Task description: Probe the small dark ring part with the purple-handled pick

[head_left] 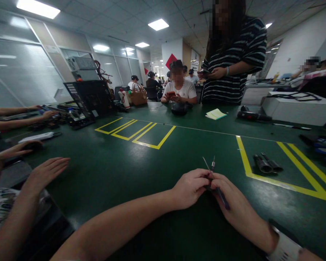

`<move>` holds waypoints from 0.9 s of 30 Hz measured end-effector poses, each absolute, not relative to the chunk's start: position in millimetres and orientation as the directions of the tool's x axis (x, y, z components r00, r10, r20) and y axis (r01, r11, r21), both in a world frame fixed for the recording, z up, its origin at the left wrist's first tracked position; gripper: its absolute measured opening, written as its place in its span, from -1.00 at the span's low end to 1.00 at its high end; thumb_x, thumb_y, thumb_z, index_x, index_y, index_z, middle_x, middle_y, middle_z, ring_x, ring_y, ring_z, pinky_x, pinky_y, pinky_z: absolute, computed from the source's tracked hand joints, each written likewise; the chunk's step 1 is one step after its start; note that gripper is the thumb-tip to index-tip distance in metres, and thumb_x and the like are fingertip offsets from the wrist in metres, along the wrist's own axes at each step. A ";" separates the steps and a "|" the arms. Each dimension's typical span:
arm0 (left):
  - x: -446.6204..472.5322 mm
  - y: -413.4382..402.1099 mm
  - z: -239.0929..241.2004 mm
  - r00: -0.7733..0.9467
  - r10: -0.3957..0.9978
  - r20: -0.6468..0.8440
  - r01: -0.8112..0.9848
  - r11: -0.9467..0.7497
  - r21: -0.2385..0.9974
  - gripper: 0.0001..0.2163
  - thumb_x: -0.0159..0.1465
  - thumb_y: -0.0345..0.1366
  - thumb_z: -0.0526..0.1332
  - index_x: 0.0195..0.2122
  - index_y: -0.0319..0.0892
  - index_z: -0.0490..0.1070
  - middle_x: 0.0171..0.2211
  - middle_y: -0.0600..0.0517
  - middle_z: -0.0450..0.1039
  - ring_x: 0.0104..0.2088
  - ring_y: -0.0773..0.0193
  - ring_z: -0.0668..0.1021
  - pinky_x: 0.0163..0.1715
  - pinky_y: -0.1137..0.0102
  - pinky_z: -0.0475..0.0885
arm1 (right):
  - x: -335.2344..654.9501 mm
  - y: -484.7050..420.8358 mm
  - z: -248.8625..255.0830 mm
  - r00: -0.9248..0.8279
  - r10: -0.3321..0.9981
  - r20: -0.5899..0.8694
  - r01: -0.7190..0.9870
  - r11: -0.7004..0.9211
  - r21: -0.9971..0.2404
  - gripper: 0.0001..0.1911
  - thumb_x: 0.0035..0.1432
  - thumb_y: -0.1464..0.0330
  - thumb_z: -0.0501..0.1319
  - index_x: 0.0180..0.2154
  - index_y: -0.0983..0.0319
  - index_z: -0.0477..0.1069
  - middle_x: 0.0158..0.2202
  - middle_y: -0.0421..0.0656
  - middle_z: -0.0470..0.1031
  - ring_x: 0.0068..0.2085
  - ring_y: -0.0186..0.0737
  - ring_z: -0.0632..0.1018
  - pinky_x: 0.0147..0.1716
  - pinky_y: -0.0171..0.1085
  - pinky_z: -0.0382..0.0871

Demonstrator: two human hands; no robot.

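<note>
Two metal tips (213, 164) rise where left hand (189, 188) and right hand (235, 203) pinch one dark-handled tool (224, 200), near side, right of centre; farther right, two sockets (263, 165) lie inside yellow tape (244, 157).

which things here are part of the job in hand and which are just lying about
Apparently in use:
- thin metal pieces between the left hand and right hand
- dark handle by the right palm

Seemingly lying about:
- pale yellow paper
- brown bag
- white box
- metal cylinders, untouched, so possibly related
</note>
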State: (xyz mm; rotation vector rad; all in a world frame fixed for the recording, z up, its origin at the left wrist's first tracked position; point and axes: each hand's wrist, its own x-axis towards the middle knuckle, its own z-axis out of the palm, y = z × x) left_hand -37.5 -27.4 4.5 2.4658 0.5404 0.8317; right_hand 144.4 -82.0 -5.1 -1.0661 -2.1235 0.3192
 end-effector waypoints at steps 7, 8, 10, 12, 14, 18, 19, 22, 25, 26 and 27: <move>-37.8 -28.5 6.7 0.748 0.499 0.437 0.245 -0.820 0.517 -0.83 0.27 -0.46 0.06 -0.20 -0.23 0.42 0.02 -0.12 0.34 0.06 0.21 0.39 0.06 0.27 0.33 | 142.5 -81.7 -4.9 -0.361 0.773 0.522 0.597 0.622 -0.507 -0.73 0.13 0.57 0.02 -0.21 0.10 0.25 -0.06 -0.06 0.42 0.03 -0.08 0.45 -0.07 -0.05 0.43; -37.7 -28.6 6.5 0.746 0.499 0.441 0.242 -0.819 0.520 -0.83 0.26 -0.46 0.06 -0.20 -0.23 0.42 0.02 -0.12 0.34 0.06 0.21 0.39 0.06 0.27 0.33 | 142.0 -82.2 -4.4 -0.357 0.770 0.529 0.595 0.624 -0.507 -0.73 0.14 0.57 0.01 -0.21 0.10 0.25 -0.07 -0.05 0.42 0.03 -0.08 0.45 -0.08 -0.05 0.43; -37.6 -28.5 5.9 0.739 0.507 0.444 0.237 -0.813 0.532 -0.82 0.25 -0.48 0.08 -0.20 -0.22 0.43 0.03 -0.11 0.34 0.08 0.20 0.38 0.08 0.26 0.31 | 141.2 -83.1 -3.6 -0.348 0.763 0.545 0.590 0.630 -0.505 -0.74 0.15 0.57 0.00 -0.21 0.10 0.23 -0.07 -0.05 0.41 0.02 -0.08 0.45 -0.09 -0.05 0.43; -37.5 -27.8 5.5 0.723 0.536 0.436 0.242 -0.788 0.566 -0.82 0.23 -0.49 0.10 -0.19 -0.21 0.43 0.05 -0.09 0.34 0.11 0.19 0.36 0.10 0.24 0.29 | 141.3 -83.3 -3.7 -0.324 0.765 0.556 0.593 0.622 -0.511 -0.75 0.16 0.56 0.00 -0.20 0.10 0.21 -0.07 -0.04 0.39 0.00 -0.08 0.45 -0.09 -0.04 0.42; -37.1 -26.6 5.5 0.693 0.599 0.401 0.266 -0.730 0.630 -0.80 0.21 -0.50 0.14 -0.17 -0.18 0.44 0.08 -0.07 0.32 0.10 0.19 0.37 0.08 0.23 0.32 | 142.5 -82.0 -5.0 -0.291 0.787 0.544 0.603 0.593 -0.534 -0.75 0.17 0.55 0.00 -0.19 0.10 0.21 -0.05 -0.04 0.38 -0.01 -0.08 0.46 -0.08 -0.01 0.41; -34.8 -22.6 6.2 0.595 0.756 0.271 0.337 -0.541 0.771 -0.75 0.14 -0.50 0.23 -0.15 -0.18 0.45 0.12 -0.08 0.29 -0.11 0.22 0.50 -0.18 0.32 0.47 | 145.2 -77.2 -8.5 -0.222 0.858 0.464 0.595 0.496 -0.632 -0.74 0.10 0.57 0.05 -0.22 0.11 0.19 -0.05 -0.06 0.38 -0.04 -0.06 0.48 -0.10 -0.01 0.41; -33.9 -21.4 6.4 0.576 0.779 0.248 0.352 -0.511 0.785 -0.74 0.12 -0.50 0.25 -0.15 -0.18 0.46 0.09 -0.09 0.33 -0.13 0.22 0.51 -0.23 0.34 0.47 | 145.5 -76.1 -9.0 -0.203 0.873 0.444 0.584 0.472 -0.661 -0.74 0.08 0.57 0.06 -0.24 0.11 0.19 -0.07 -0.07 0.39 -0.05 -0.07 0.49 -0.11 -0.02 0.41; -31.9 -18.6 7.3 0.573 0.786 0.234 0.387 -0.511 0.768 -0.72 0.11 -0.44 0.28 -0.12 -0.19 0.46 -0.03 -0.08 0.45 -0.07 0.15 0.47 -0.23 0.31 0.45 | 145.9 -73.4 -9.7 -0.168 0.899 0.405 0.556 0.425 -0.714 -0.76 0.05 0.55 0.08 -0.26 0.12 0.21 -0.13 -0.10 0.43 -0.12 -0.09 0.51 -0.15 -0.06 0.43; -31.4 -17.7 9.0 0.619 0.745 0.251 0.389 -0.568 0.725 -0.69 0.12 -0.39 0.28 -0.07 -0.17 0.43 -0.06 -0.04 0.47 -0.04 0.15 0.45 -0.12 0.25 0.41 | 146.3 -71.3 -9.4 -0.152 0.910 0.385 0.552 0.401 -0.731 -0.79 0.05 0.53 0.09 -0.28 0.13 0.24 -0.18 -0.12 0.46 -0.18 -0.11 0.53 -0.20 -0.10 0.44; -31.5 -17.7 9.5 0.631 0.732 0.258 0.383 -0.583 0.717 -0.68 0.13 -0.39 0.28 -0.06 -0.16 0.42 -0.05 -0.04 0.47 -0.04 0.16 0.45 -0.09 0.24 0.39 | 146.2 -70.9 -8.8 -0.143 0.914 0.380 0.551 0.392 -0.736 -0.81 0.06 0.52 0.09 -0.29 0.13 0.25 -0.20 -0.13 0.47 -0.20 -0.12 0.54 -0.22 -0.11 0.45; -31.7 -17.8 9.9 0.643 0.720 0.261 0.376 -0.593 0.712 -0.67 0.13 -0.39 0.28 -0.04 -0.16 0.40 -0.04 -0.04 0.46 -0.03 0.16 0.45 -0.07 0.24 0.37 | 146.1 -70.8 -7.9 -0.134 0.917 0.376 0.550 0.384 -0.742 -0.83 0.07 0.51 0.09 -0.29 0.13 0.26 -0.21 -0.13 0.47 -0.22 -0.12 0.54 -0.24 -0.12 0.46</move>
